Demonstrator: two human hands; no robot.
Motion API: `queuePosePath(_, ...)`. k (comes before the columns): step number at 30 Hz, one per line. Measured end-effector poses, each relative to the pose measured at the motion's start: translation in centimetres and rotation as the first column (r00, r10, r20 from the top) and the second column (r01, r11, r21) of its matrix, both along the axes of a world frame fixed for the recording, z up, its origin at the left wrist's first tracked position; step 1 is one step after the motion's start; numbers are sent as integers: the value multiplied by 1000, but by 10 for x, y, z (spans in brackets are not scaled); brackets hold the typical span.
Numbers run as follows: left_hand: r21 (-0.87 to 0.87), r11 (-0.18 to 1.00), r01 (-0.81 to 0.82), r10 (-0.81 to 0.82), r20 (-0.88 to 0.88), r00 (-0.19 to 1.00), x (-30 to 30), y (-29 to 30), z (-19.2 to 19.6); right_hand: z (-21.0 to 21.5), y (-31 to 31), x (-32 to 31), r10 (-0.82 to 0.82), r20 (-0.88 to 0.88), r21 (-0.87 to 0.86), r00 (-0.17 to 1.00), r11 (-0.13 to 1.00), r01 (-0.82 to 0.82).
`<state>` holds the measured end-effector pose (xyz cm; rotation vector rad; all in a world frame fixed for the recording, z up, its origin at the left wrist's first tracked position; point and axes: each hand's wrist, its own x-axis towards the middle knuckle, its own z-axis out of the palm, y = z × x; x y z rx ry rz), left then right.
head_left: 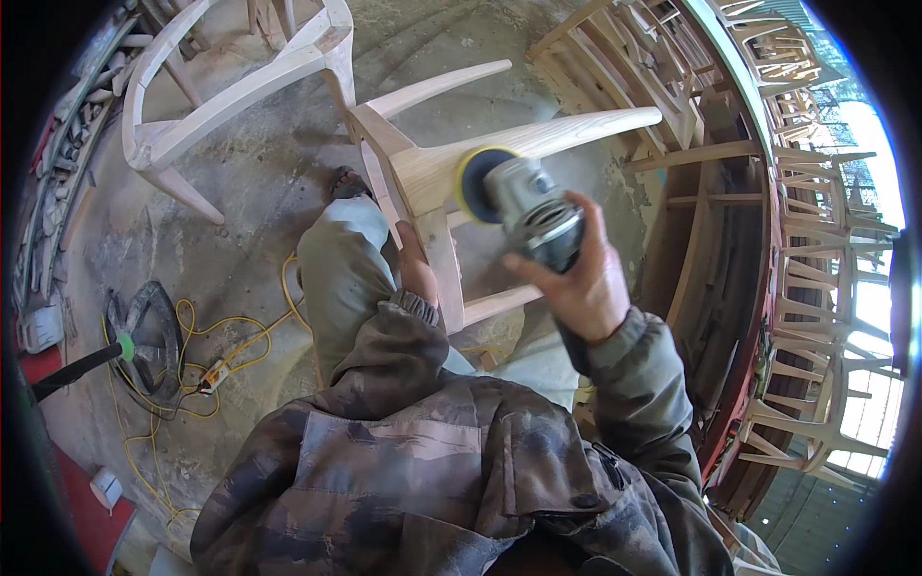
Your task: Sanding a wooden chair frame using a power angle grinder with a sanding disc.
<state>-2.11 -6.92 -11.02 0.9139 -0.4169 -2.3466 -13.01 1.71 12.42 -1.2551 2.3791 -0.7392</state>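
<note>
My right hand [594, 288] is wrapped round the grey and black body of a disc sander [530, 206]. The sander's round, yellow-edged pad [473, 187] is tilted against, or very close to, the broad grained part of a pale wooden chair frame [423, 171]; I cannot tell whether they touch. This frame lies tipped between my legs, with two tapering legs pointing away to the far right. My left hand [417, 267] grips its near side rail, with the fingertips partly hidden behind the wood. Slight blur covers the sander and right hand.
Another bare wooden chair frame [230, 86] stands at the far left. A yellow cord [254, 336] winds over the concrete floor to a power strip [213, 376], beside a dark round stand base [144, 336]. Stacked chair frames [807, 288] line the right side.
</note>
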Motion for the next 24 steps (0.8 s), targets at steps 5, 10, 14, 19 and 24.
queuePosePath(5, -33, 999, 42, -38, 106, 994, -10, 0, 21, -4, 10, -45, -199, -21, -176, 980, 965, 192)
queuePosePath(10, 43, 998, 45, -49, 82, 995, -8, 3, 11, -2, 7, 0, 47, -69, -109, 996, 993, -55)
queuePosePath(14, 42, 999, 26, -31, 137, 990, -15, 4, 27, 12, -8, 32, 75, 7, 161, 997, 984, -75)
queuePosePath(19, -66, 995, 78, -75, 45, 996, 6, -4, 9, 14, -4, -25, 14, -7, -37, 1000, 999, -14)
queuePosePath(24, -26, 996, 88, -87, 58, 995, -2, -3, 15, 23, 11, -105, -362, -174, -41, 916, 932, 360)
